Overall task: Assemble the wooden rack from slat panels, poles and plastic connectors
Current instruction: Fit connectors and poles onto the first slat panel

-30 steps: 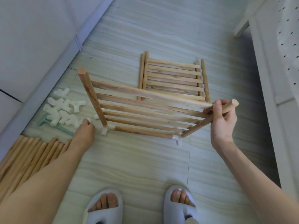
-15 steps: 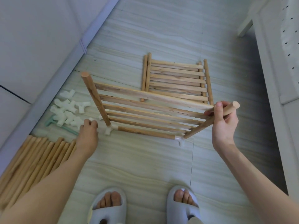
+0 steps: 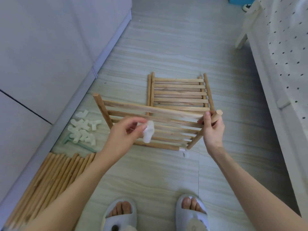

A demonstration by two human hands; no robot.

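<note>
The slat panel you are building stands tipped up on the floor, in the middle, just past your feet. Its bottom edge rests on the floor and its top leans toward you. That way the pole ends point up — easy to reach.

Your right hand is wrapped around the right pole near its top. I think you hold it there so the panel does not fall over. At the foot of that pole a white connector is already pushed on.

Your left hand pinches a loose white connector between thumb and fingertips, in front of the slats. It looks ready to go on a bare pole end — maybe the left pole, whose top has nothing on it.

A second slat panel lies flat on the floor behind the first one. The pile of spare connectors sits to your left, with a green tool touching it. The spare poles lie side by side closer to you.

Some things are hard to see. The connector in your hand is blurry, so I cannot tell its shape. Your left hand hides the foot of the left pole. The spare poles run off the edge of the picture.
</note>
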